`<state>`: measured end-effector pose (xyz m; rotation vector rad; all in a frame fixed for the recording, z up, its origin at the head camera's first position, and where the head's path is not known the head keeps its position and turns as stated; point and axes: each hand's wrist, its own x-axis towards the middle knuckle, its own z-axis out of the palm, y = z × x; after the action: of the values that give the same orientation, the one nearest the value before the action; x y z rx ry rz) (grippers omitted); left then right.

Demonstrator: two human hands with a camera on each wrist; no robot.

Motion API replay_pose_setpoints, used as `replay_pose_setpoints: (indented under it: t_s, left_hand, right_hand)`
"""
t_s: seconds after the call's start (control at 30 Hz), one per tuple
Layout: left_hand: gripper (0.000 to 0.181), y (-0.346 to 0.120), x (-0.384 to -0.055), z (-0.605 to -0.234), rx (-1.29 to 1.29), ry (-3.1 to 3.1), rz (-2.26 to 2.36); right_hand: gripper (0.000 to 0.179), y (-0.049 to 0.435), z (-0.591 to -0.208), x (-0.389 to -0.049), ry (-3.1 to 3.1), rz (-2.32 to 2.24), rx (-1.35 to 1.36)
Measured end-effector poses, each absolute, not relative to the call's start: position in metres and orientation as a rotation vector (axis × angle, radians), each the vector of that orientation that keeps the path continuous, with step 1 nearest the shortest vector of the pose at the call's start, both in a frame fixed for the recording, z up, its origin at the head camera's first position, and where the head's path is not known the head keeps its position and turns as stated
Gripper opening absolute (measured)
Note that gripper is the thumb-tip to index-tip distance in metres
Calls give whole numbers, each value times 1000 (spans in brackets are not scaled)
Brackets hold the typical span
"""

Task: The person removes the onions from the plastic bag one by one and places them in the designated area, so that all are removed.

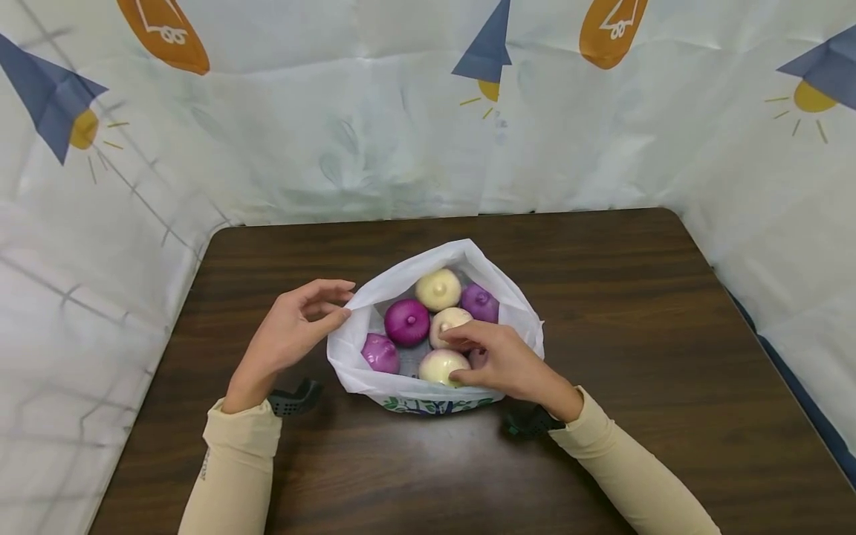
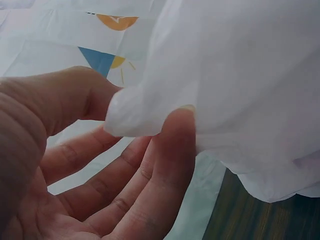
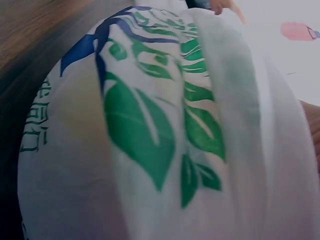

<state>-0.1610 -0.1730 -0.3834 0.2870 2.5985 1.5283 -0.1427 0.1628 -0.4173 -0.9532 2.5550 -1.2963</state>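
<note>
A white plastic bag (image 1: 374, 293) with green leaf print stands with its mouth spread wide. Inside lie several onions, among them a dark purple onion (image 1: 406, 322), a cream onion (image 1: 438, 290) at the back and a pale onion (image 1: 441, 365) at the front. My left hand (image 1: 294, 323) pinches the bag's left rim between thumb and forefinger, as the left wrist view shows. Reaching into the bag, my right hand (image 1: 504, 360) has thumb and fingers curled on the front pale onion. Another purplish onion is partly hidden beneath it. The right wrist view shows only the bag's printed side (image 3: 145, 125), not the right fingers.
The bag rests on a dark wooden table (image 1: 602, 312). White printed sheeting (image 1: 401, 148) hangs behind and at both sides. A dark wrist-worn device (image 1: 297, 397) sits below my left wrist, another (image 1: 531, 422) below my right.
</note>
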Motion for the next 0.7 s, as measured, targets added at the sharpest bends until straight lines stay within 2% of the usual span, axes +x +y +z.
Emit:
replay_pose_setpoints:
  t_s: [0.23, 0.7]
  left_hand:
    - [38, -172, -159, -383, 302, 2588, 1528]
    - [40, -173, -157, -382, 329, 2602, 1519]
  right_hand:
    - [50, 160, -423, -140, 2660, -1131, -1099]
    - [52, 161, -421, -133, 2675, -919, -1197]
